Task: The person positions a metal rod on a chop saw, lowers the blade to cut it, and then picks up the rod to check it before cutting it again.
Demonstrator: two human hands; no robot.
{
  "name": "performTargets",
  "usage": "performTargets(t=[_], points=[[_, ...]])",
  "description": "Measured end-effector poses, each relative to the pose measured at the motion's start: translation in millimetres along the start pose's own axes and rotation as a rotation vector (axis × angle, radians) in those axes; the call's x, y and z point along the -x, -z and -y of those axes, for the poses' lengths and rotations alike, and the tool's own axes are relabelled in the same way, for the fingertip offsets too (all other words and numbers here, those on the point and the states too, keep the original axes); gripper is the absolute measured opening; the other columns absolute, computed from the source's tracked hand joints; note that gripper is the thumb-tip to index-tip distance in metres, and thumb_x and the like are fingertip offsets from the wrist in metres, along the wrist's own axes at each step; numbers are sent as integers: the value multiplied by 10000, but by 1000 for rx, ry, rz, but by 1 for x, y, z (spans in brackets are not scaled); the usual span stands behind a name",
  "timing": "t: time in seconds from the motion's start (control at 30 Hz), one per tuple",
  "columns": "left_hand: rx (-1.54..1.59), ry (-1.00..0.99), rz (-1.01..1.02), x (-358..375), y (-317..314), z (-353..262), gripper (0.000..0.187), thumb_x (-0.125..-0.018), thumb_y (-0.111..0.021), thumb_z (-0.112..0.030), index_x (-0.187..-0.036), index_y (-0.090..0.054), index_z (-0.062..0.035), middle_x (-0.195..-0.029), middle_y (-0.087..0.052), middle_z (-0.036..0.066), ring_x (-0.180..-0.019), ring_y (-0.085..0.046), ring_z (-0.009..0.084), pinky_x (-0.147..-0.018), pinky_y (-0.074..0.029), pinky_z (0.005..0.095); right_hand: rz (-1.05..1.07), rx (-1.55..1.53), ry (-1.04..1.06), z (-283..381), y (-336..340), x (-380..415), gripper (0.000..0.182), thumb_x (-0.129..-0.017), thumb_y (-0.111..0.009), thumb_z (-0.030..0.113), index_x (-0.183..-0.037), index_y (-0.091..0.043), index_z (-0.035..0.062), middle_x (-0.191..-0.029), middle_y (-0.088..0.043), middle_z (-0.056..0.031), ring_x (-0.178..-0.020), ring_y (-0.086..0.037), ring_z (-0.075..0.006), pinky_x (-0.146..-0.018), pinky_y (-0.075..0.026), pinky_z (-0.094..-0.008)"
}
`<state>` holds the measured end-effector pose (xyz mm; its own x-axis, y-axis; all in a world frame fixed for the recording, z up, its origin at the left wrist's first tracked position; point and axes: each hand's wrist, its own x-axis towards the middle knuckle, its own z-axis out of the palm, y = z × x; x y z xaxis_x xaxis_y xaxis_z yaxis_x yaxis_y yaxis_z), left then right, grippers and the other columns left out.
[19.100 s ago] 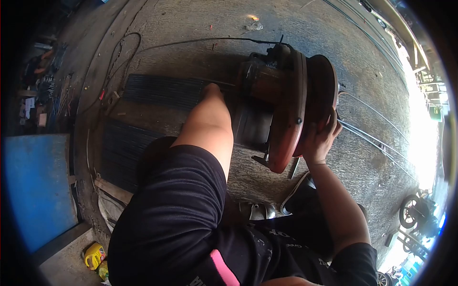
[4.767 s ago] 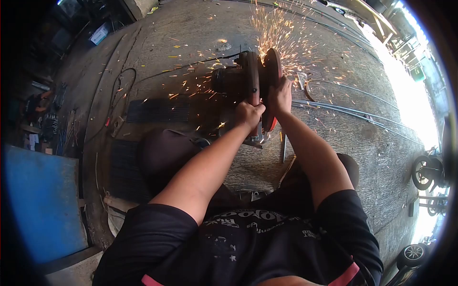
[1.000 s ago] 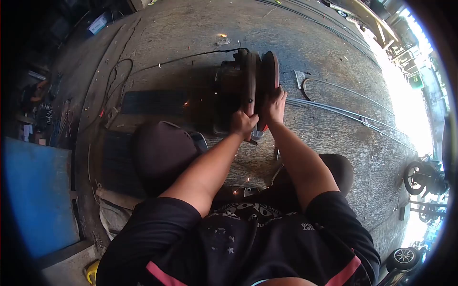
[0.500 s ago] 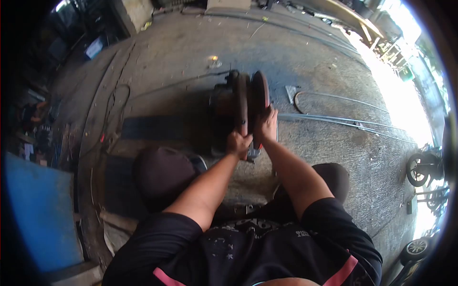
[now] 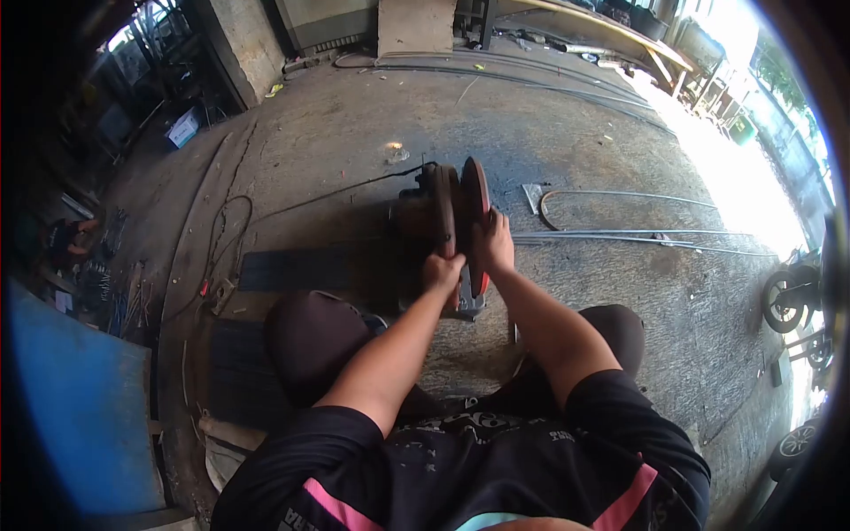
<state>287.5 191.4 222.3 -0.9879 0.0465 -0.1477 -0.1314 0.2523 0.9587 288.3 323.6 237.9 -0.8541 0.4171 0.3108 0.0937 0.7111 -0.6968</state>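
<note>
On the floor in front of me stands a cut-off saw (image 5: 413, 218), with a dark motor body and a cable running off to the left. My left hand (image 5: 442, 273) is wrapped around the lower end of its bar-like handle (image 5: 445, 208). To the right of the handle is a large round cutting disc (image 5: 476, 188), seen nearly edge-on, with a reddish rim. My right hand (image 5: 497, 243) is at the disc's right side, thumb against it and fingers partly bent. What lies under that palm is hidden.
Long thin metal rods (image 5: 611, 237) lie right of the saw beside a curved rod (image 5: 545, 209). Dark flat sheets (image 5: 288, 270) and a looped cable (image 5: 241, 212) are on the left. A blue panel (image 5: 80, 398) is at lower left. Another person (image 5: 66, 239) is at far left.
My view has tilted up, so the saw and hands sit lower in the picture and more of the far floor shows. Both hands stay at the saw.
</note>
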Motion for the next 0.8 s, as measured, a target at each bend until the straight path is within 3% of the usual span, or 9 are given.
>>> performTargets(t=[0.03,0.1,0.2,0.27,0.33,0.43,0.67,0.8], points=[[-25,-12,-41,-4,2,-15,309,-720,-666,-251,-873,-647,17,-629,-621,111,-520,-631,223,-486,-494,375,-45,-41,4,3,3,-11,538,-888,-570,233,-1344,-386,14,-1206,-493,-249,-1094,-529,-422,-912,-460,-461],[42,165,52,-19,5,-41,383,-675,-695,-277,-833,-659,70,-654,-655,142,-539,-652,241,-500,-506,363,-75,-78,3,11,15,-29,514,-883,-573,242,-1328,-427,30,-1181,-522,-237,-1086,-547,-411,-907,-462,-456],[115,124,86,-28,16,-90,345,-655,-704,-249,-779,-648,69,-689,-657,140,-580,-650,220,-518,-494,354,-53,-119,-36,25,29,-59,468,-870,-593,248,-1272,-520,18,-1147,-573,-231,-1066,-569,-395,-922,-461,-438],[202,129,84,-74,4,-82,339,-657,-716,-242,-810,-639,51,-752,-647,152,-615,-639,222,-540,-498,382,-130,-148,16,29,31,-74,454,-857,-607,253,-1237,-564,9,-1130,-602,-231,-1061,-579,-389,-925,-462,-430],[405,237,203,-79,12,-124,372,-685,-736,-258,-898,-615,21,-777,-617,147,-614,-612,233,-541,-499,417,-124,-137,9,39,37,-87,458,-855,-612,253,-1240,-569,10,-1137,-611,-235,-1070,-586,-382,-932,-461,-423],[407,268,280,-109,16,-167,410,-749,-734,-288,-1004,-556,-21,-738,-576,127,-582,-584,238,-503,-489,412,-141,-169,34,48,43,-103,483,-857,-610,243,-1272,-549,6,-1181,-602,-240,-1104,-579,-379,-955,-451,-417],[431,252,350,-180,11,-211,335,-808,-681,-285,-970,-514,-45,-771,-570,126,-590,-591,245,-485,-503,387,-158,-89,101,58,43,-144,493,-892,-564,264,-1303,-509,-3,-1194,-585,-262,-1122,-559,-398,-977,-431,-440],[458,219,407,-196,11,-213,424,-845,-649,-347,-1031,-452,-21,-738,-552,160,-601,-597,269,-505,-531,386,-110,-30,79,65,43,-167,487,-916,-517,282,-1317,-488,6,-1228,-564,-271,-1149,-537,-413,-982,-427,-449]])
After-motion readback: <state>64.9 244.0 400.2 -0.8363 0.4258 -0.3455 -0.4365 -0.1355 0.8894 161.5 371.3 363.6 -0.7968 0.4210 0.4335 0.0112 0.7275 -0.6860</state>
